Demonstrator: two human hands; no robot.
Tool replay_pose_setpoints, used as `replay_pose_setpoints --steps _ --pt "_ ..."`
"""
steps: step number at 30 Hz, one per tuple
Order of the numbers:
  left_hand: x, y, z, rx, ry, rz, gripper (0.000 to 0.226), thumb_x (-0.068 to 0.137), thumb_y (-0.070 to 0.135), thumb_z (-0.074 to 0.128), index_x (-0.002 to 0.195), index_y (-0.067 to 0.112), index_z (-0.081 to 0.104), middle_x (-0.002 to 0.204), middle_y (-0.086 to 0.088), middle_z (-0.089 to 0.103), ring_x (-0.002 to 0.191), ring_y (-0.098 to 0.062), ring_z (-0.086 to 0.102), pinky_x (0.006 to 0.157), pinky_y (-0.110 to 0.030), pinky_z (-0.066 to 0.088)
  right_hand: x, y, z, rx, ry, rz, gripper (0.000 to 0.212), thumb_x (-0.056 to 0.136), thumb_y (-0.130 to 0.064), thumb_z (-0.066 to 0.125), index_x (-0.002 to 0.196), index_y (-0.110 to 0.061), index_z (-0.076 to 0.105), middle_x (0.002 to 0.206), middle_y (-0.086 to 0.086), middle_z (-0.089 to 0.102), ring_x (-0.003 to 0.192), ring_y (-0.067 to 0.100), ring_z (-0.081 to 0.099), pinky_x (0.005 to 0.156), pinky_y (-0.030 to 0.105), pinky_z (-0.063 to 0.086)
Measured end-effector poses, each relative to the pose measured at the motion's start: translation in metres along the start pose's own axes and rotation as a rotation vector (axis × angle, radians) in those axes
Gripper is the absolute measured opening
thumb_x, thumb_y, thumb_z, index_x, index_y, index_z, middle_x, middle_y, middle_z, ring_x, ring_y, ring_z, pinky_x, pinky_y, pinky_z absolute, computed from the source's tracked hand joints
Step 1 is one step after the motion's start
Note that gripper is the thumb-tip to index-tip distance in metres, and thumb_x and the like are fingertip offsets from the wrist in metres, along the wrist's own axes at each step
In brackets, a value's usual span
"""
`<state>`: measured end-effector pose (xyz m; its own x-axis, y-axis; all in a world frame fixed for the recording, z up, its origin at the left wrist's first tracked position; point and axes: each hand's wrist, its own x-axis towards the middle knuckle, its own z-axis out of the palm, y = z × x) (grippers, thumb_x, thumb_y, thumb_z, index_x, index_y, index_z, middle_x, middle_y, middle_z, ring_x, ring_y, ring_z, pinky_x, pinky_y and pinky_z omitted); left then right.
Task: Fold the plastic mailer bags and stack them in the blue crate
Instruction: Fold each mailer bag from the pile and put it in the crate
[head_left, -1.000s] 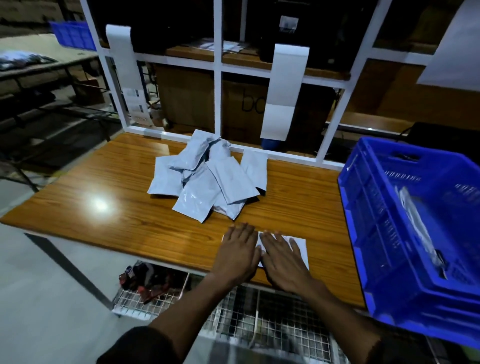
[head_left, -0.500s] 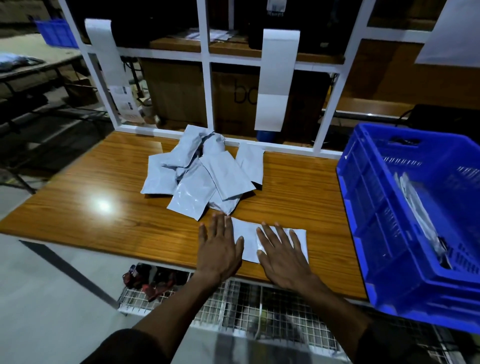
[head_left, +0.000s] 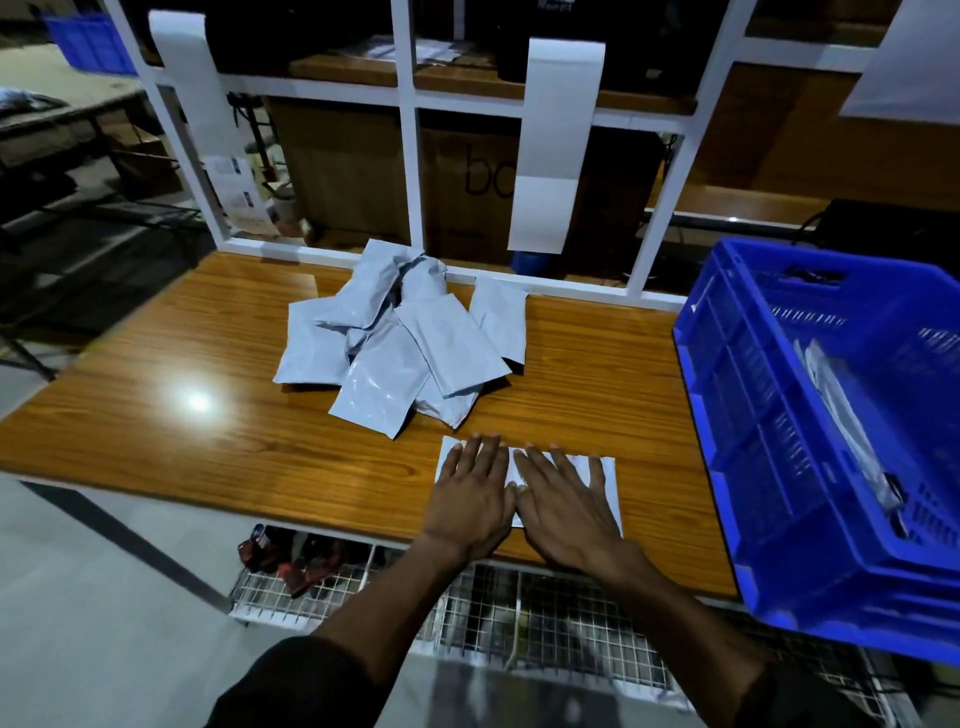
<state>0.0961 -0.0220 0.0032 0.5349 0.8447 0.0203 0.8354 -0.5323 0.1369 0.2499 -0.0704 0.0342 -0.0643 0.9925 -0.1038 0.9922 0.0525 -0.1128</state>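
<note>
Both hands lie flat, palms down, on 1 white mailer bag (head_left: 605, 480) near the front edge of the wooden table (head_left: 218, 415). The left hand (head_left: 475, 496) covers the bag's left part and the right hand (head_left: 563, 506) its middle; their inner edges touch. All fingers are straight and spread, pressing rather than gripping, so neither hand holds anything. Most of the bag is hidden under the palms: only its far-left corner, a sliver between the hands and the right end show, so how it is folded cannot be told.

Behind the hands, toward the back of the table, a loose pile of grey-white mailer bags (head_left: 400, 353) overlaps itself; the count is unclear because the lower ones are covered.

The blue crate (head_left: 737, 415) stands at the right end of the table, tilted in this wide view and cut off by the right frame edge. Inside it something pale and thin (head_left: 841, 405) leans against the interior, too dim to identify.

A white frame (head_left: 410, 145) rises at the table's back, with 2 white strips hanging from it; the shelves behind are dark. Below the table front is a wire-mesh rack (head_left: 519, 608) holding dark reddish items that are hard to make out.
</note>
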Motion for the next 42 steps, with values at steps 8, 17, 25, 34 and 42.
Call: replay_pose_setpoints --steps 8,17,25,34,42 --pt "0.005 -0.001 -0.004 -0.021 -0.033 -0.05 0.086 0.089 0.054 -0.011 0.164 0.017 0.009 0.171 -0.003 0.002 0.157 -0.031 -0.007 0.125 -0.046 -0.001 0.009 0.005 0.008 -0.112 0.045 -0.036 0.067 0.097 -0.05 0.0 0.16 -0.032 0.011 0.168 -0.009 0.005 0.155 0.025 -0.002 0.116 0.061 -0.007" --pt "0.004 -0.002 -0.002 0.054 -0.058 -0.056 0.083 0.09 0.054 -0.009 0.164 0.02 0.006 0.171 0.0 -0.003 0.156 -0.032 -0.012 0.124 -0.055 -0.007 0.008 0.005 0.015 -0.12 0.052 -0.027 0.059 0.102 -0.046 0.015 0.158 -0.029 0.022 0.166 -0.006 0.018 0.154 0.026 0.011 0.117 0.063 0.005" --pt "0.0 0.0 -0.003 0.042 -0.075 -0.059 0.084 0.087 0.055 -0.013 0.164 0.023 0.0 0.171 0.002 -0.008 0.155 -0.032 -0.016 0.123 -0.053 -0.009 0.004 0.007 0.023 -0.135 0.059 -0.013 0.058 0.102 -0.045 0.024 0.156 -0.028 0.031 0.164 -0.005 0.026 0.152 0.027 0.022 0.114 0.06 0.005" --pt "-0.005 -0.008 -0.005 0.009 -0.063 -0.121 0.081 0.086 0.068 -0.009 0.161 0.041 -0.002 0.17 0.004 -0.013 0.154 -0.038 -0.017 0.124 -0.054 -0.006 -0.001 0.024 0.021 -0.074 0.042 0.032 0.076 0.094 -0.062 -0.005 0.161 -0.027 0.003 0.167 -0.006 -0.012 0.153 0.018 -0.015 0.122 0.049 -0.009" --pt "-0.007 -0.008 -0.008 0.016 -0.088 -0.127 0.084 0.084 0.07 -0.011 0.161 0.038 -0.008 0.17 0.002 -0.015 0.154 -0.036 -0.019 0.124 -0.056 -0.006 -0.011 0.042 0.006 0.015 -0.049 0.095 0.091 0.083 -0.074 -0.012 0.16 -0.026 -0.002 0.167 -0.004 -0.016 0.153 0.019 -0.018 0.122 0.048 -0.012"
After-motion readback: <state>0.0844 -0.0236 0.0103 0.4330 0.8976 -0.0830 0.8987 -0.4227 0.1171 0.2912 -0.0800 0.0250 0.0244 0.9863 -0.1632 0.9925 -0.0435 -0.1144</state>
